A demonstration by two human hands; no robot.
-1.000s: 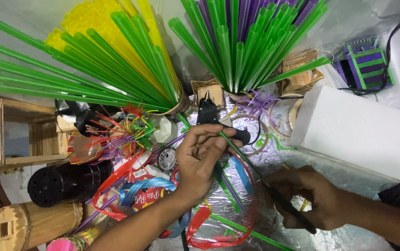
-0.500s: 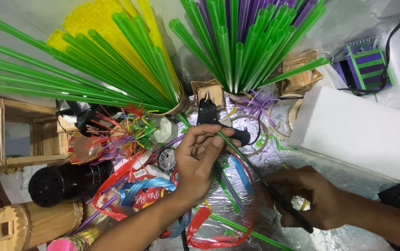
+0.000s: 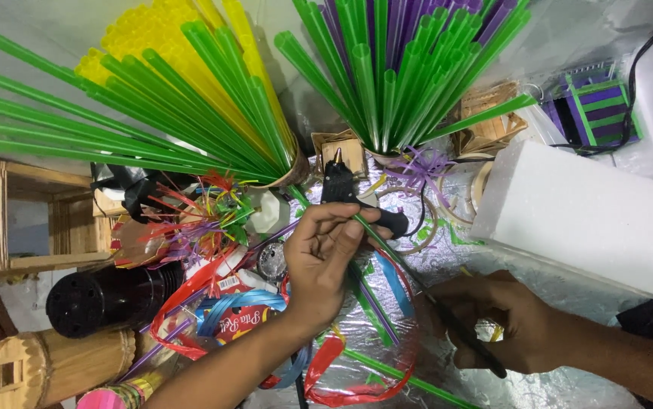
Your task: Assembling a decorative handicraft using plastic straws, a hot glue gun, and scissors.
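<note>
Item: green drinking straw (image 3: 378, 236), held slantwise over the foil-covered work surface (image 3: 569, 382). Upper end was pinched between thumb and fingertips of the left hand (image 3: 325, 261), closed on it just in front of the black glue gun (image 3: 339, 184). Lower end ran down to the right hand (image 3: 504, 322), which was curled shut around a dark slender tool (image 3: 466, 344), seemingly scissors or a blade; which one could not be told. The two hands were apart, joined only by the straw.

Surroundings: bundle of green and yellow straws (image 3: 152, 98) fanned at upper left; green and purple bundle (image 3: 402, 68) at upper centre; white foam block (image 3: 584, 216) at right; red ribbon loops (image 3: 349, 371) under the left wrist; black pot (image 3: 106, 295) and small wooden models at left.

Handling note (judgement): the straw was best kept taut and steady by the left pinch, without crushing the tube, so the tool could be worked squarely across or cleanly along it. Fingers were best kept clear of the tool's edge, and the glue gun nozzle avoided.
</note>
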